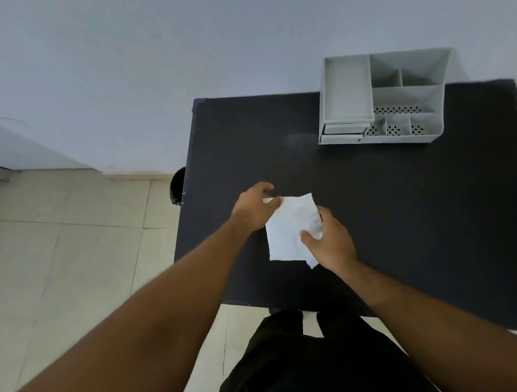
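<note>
A white sheet of paper (pixel 287 228), folded or creased, is over the black table (pixel 400 204) near its front left part. My left hand (pixel 256 209) pinches the paper's upper left corner between thumb and fingers. My right hand (pixel 330 240) grips the paper's right edge, thumb on top, with a crumpled flap showing faint red marks by its fingers. Whether the paper lies flat on the table or is lifted a little I cannot tell.
A grey desk organiser (pixel 380 98) with a flat tray, small drawers and several perforated compartments stands at the table's far right, against the pale wall. A dark round object (pixel 178 186) sits beside the table's left edge. Tiled floor lies to the left.
</note>
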Available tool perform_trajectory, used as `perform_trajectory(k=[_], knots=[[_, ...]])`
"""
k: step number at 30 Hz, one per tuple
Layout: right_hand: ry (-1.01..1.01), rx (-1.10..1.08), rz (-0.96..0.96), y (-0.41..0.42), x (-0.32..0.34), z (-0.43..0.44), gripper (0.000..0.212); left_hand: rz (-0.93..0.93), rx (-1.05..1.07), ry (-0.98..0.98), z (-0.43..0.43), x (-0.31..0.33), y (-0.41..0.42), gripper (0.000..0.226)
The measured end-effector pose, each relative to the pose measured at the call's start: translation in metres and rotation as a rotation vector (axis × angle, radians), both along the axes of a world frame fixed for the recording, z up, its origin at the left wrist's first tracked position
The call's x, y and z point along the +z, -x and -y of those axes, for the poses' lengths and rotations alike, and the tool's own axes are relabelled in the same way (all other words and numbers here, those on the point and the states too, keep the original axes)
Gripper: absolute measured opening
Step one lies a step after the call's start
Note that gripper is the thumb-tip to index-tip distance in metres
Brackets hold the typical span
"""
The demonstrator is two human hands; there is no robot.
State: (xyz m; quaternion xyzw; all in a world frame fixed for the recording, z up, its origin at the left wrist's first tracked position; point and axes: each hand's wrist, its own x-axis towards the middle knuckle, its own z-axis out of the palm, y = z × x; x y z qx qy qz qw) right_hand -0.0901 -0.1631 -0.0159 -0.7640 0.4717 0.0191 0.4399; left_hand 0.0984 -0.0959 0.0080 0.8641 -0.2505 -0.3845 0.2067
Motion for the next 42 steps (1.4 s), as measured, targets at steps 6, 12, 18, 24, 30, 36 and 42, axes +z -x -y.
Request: perform_trajectory(k=[6,12,18,24,30,36,42], knots=[[-0.074,-0.016,-0.036,-0.003,-0.015,-0.001,0.086,0.343,-0.45,-0.076,-0.019,-0.019,0.039,0.069],[0.063,-0.006,-0.021,-0.006,-0.023,-0.005,0.088,0.306,-0.616,-0.227,-0.029,-0.039,0.052,0.081],[0.186,0.022,-0.105,-0.016,-0.026,-0.009,0.049,0.293,-0.624,-0.28,-0.024,-0.045,0.056,0.088],[0.156,-0.051,-0.073,-0.017,-0.029,0.0,0.02,0.297,-0.647,-0.334,-0.021,-0.048,0.057,0.09],[-0.05,-0.547,0.01,-0.005,-0.026,0.017,0.021,0.291,-0.656,-0.368,-0.016,-0.048,0.057,0.093],[-0.205,-0.637,0.106,0.016,-0.03,0.024,0.013,0.273,-0.607,-0.302,-0.006,-0.039,0.06,0.08],[-0.489,-0.603,0.272,0.013,-0.023,0.022,0.014,-0.038,-0.066,0.131,0.014,-0.022,0.079,0.044]])
